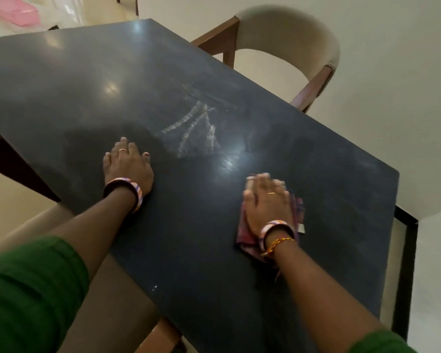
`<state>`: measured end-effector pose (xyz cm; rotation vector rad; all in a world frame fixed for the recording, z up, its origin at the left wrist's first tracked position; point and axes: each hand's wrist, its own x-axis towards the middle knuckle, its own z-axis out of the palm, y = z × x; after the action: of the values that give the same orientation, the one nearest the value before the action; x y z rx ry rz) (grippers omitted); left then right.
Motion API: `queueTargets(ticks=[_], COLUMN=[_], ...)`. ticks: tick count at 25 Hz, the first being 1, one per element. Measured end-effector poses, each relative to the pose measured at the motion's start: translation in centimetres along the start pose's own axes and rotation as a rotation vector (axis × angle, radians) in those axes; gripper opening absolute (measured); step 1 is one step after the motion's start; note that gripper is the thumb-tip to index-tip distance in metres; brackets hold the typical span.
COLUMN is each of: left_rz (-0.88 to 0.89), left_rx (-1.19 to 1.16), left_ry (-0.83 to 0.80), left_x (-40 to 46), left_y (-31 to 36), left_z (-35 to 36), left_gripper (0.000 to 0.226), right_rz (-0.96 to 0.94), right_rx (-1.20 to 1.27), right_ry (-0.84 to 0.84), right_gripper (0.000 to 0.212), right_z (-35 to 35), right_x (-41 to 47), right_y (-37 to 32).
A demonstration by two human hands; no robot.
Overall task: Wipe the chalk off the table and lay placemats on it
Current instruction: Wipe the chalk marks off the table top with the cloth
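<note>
A dark grey table (87, 80) fills the view. White chalk streaks (196, 128) smear its middle, just beyond and between my hands. My right hand (267, 202) lies flat with straight fingers on a pink-purple checked cloth (297, 208), pressing it onto the tabletop near the right edge. The hand looks blurred. Flat on the bare tabletop, left of the chalk, rests my left hand (129, 163) with fingers spread. No placemats are in view.
A beige chair with a wooden frame (290, 47) stands at the table's far right side. Another chair seat (112, 289) sits below the near edge, under my left arm. A pink box (13, 10) lies on a surface at the far left.
</note>
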<state>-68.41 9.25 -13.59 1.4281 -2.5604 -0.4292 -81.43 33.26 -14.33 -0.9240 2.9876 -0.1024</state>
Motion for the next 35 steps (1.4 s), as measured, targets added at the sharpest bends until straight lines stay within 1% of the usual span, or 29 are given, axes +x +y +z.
queueTargets(ticks=[1, 2, 4, 6, 8, 10, 12, 13, 14, 15, 16, 17, 18, 19, 20, 21, 22, 23, 25, 26, 27, 29, 31, 33, 34, 35], left_rz=[-0.006, -0.005, -0.002, -0.007, -0.014, -0.009, -0.006, -0.007, -0.006, -0.003, -0.001, -0.003, -0.004, -0.004, -0.004, -0.006, -0.008, -0.008, -0.009, -0.007, -0.006, -0.01, -0.01, -0.011, -0.012, -0.014], left_rx=[-0.005, 0.0, 0.017, 0.034, 0.052, 0.048, 0.032, 0.023, 0.019, 0.023, 0.03, 0.038, 0.044, 0.048, 0.048, 0.047, 0.047, 0.047, 0.049, 0.047, 0.041, 0.027, 0.033, 0.04, 0.044, 0.048], left_ry=[0.01, 0.021, 0.037, 0.037, 0.03, 0.027, 0.023, 0.021, 0.014, 0.007, 0.006, 0.011, 0.016, 0.017, 0.014, 0.014, 0.015, 0.013, 0.002, 0.001, 0.002, 0.004, -0.003, -0.001, 0.002, 0.002], left_x=[-0.1, -0.2, 0.0, 0.2, 0.0, 0.0, 0.0, 0.1, 0.1, 0.1, 0.0, 0.0, 0.1, 0.1, 0.2, 0.2, 0.2, 0.2, 0.2, 0.2, 0.2, 0.0, 0.0, 0.1, 0.2, 0.3], left_y=[0.0, -0.1, -0.2, -0.3, -0.2, -0.2, -0.2, -0.1, -0.2, -0.2, -0.2, -0.2, -0.2, -0.1, -0.1, -0.1, -0.1, -0.1, 0.0, -0.1, -0.2, -0.3, -0.2, 0.0, 0.0, 0.0], left_z=[0.3, 0.4, 0.7, 0.8, 0.9, 0.7, 0.4, 0.3, 0.3, 0.3, 0.4, 0.5, 0.6, 0.6, 0.7, 0.6, 0.6, 0.5, 0.4, 0.4, 0.3, 0.2, 0.3, 0.4, 0.4, 0.4], left_gripper=[0.05, 0.05, 0.051, 0.051, 0.051, 0.051, 0.051, 0.051, 0.051, 0.051, 0.051, 0.051, 0.051, 0.051, 0.051, 0.051, 0.051, 0.051, 0.051, 0.051, 0.051, 0.051, 0.051, 0.051, 0.051, 0.051], right_rz=[0.104, 0.167, 0.188, 0.083, -0.101, -0.323, -0.474, -0.494, -0.459, -0.366, -0.218, -0.054, 0.07, 0.131, 0.107, 0.037, -0.045, -0.151, -0.27, -0.355, -0.386, -0.341, -0.139, 0.074, 0.149, 0.174], right_rx=[-0.007, 0.001, 0.017, 0.013, 0.014, 0.006, 0.0, 0.0, 0.003, 0.015, 0.049, 0.081, 0.084, 0.112, 0.153, 0.185, 0.208, 0.173, 0.202, 0.204, 0.201, 0.093, 0.089, 0.123, 0.116, 0.092], right_ry=[-0.03, -0.059, -0.062, -0.032, -0.041, -0.077, -0.126, -0.122, -0.083, -0.017, 0.059, 0.082, 0.053, -0.026, -0.152, -0.309, -0.404, -0.385, -0.253, -0.151, -0.095, -0.03, -0.028, 0.011, 0.056, 0.076], right_gripper=[0.059, 0.056, 0.053, 0.052, 0.052, 0.053, 0.051, 0.048, 0.044, 0.04, 0.036, 0.033, 0.03, 0.03, 0.031, 0.035, 0.038, 0.039, 0.038, 0.039, 0.04, 0.041, 0.039, 0.038, 0.04, 0.041], right_z=[-0.2, -0.4, -0.6, -0.2, 0.4, 0.7, 0.6, 0.0, -0.8, -1.8, -2.9, -4.0, -4.8, -5.4, -5.3, -5.3, -4.4, -4.0, -2.5, -1.9, -1.7, -2.1, -3.2, -3.7, -3.6, -3.1], right_x=[1.5, 3.2, 6.4, 8.8, 9.1, 7.2, 6.1, 6.3, 6.9, 7.7, 8.6, 9.3, 9.6, 9.5, 9.3, 8.7, 8.1, 7.6, 6.9, 7.3, 7.9, 9.4, 10.4, 12.5, 13.4, 13.8], right_y=[0.6, 0.4, -2.2, -6.0, -10.8, -15.2, -15.9, -14.7, -12.8, -10.6, -8.4, -6.5, -5.3, -5.0, -5.3, -7.4, -10.0, -12.7, -16.9, -18.1, -18.3, -16.0, -11.1, -6.0, -4.8, -4.8])
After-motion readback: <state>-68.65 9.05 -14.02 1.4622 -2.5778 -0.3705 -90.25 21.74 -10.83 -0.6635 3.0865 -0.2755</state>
